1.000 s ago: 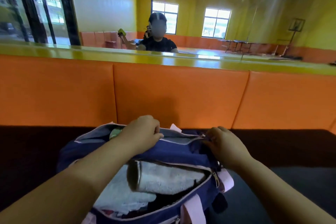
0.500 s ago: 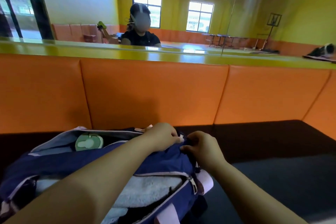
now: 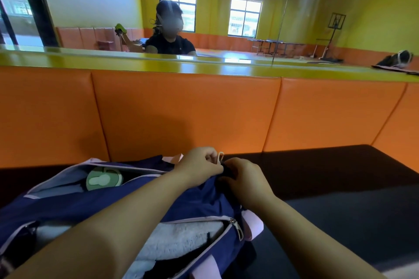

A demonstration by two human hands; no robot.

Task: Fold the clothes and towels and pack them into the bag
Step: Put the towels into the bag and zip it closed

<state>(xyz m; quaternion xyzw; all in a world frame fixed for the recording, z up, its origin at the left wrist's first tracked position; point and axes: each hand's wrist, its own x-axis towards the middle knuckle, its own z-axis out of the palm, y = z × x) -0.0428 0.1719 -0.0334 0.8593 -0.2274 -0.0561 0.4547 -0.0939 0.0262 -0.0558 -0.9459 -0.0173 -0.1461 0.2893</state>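
A navy blue bag [image 3: 86, 201] with pale pink trim lies on the dark mat in front of me. Its near compartment is unzipped and shows a folded white towel [image 3: 181, 240] with dark cloth under it. The far pocket gapes open with a green bottle lid [image 3: 104, 179] inside. My left hand [image 3: 199, 165] pinches a small pale zipper pull [image 3: 221, 157] at the bag's right end. My right hand [image 3: 244, 179] grips the bag's fabric there, beside a dark piece.
An orange padded wall [image 3: 186, 115] with a yellow ledge [image 3: 158, 63] rises just behind the bag. Above it a mirror reflects a person in a black shirt. The dark mat [image 3: 328, 188] stretches to the right. A dark bundle [image 3: 396, 61] lies on the ledge at far right.
Both hands have drawn together at the bag's right end, the right hand moving left. The view has shifted right, so the bag sits further left and the green lid shows.
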